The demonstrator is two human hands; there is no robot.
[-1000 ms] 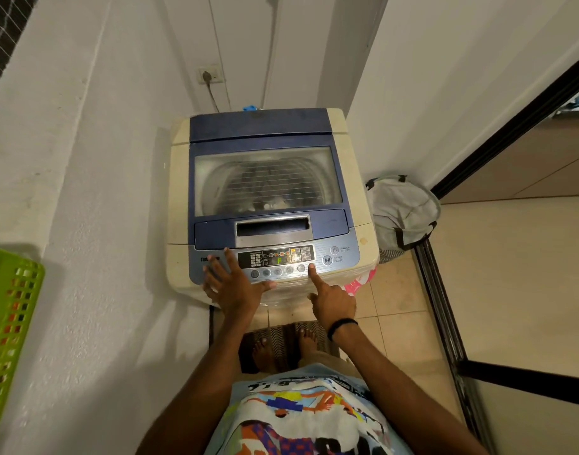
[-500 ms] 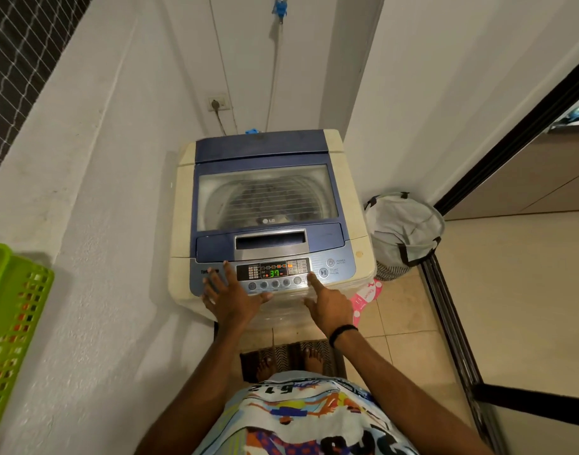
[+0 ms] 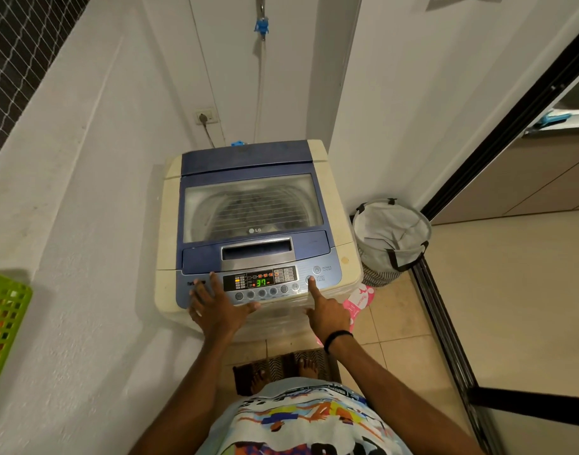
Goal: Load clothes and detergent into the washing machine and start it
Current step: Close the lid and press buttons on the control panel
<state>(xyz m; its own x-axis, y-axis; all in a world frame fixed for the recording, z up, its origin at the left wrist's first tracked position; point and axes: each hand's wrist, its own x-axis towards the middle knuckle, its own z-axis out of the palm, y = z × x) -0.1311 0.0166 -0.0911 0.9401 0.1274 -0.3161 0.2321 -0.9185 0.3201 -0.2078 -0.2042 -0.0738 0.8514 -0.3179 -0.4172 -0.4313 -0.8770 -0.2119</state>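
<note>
Cream-and-blue top-loading washing machine (image 3: 245, 159) sits in a white-walled corner on the beige tile floor (image 3: 390, 323), lid down, display lit. Likely heavy and rigid, so buttons need only a light press. Left hand (image 3: 215, 307) spread flat on the panel edge. Right hand (image 3: 327, 316) has its index finger on the start/pause button, other fingers curled.

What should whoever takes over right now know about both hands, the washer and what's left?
Left hand: flat, resting on the left end of the control panel.
Right hand: index finger out, tip on the start/pause button.
Washing machine: lid closed, clothes dimly visible through its window; display lit, reads 37.
Done: load in, lid down, power on. Detergent inside cannot be seen.
Left: confirm that the start press takes; whether the cycle is running cannot be told.
</note>
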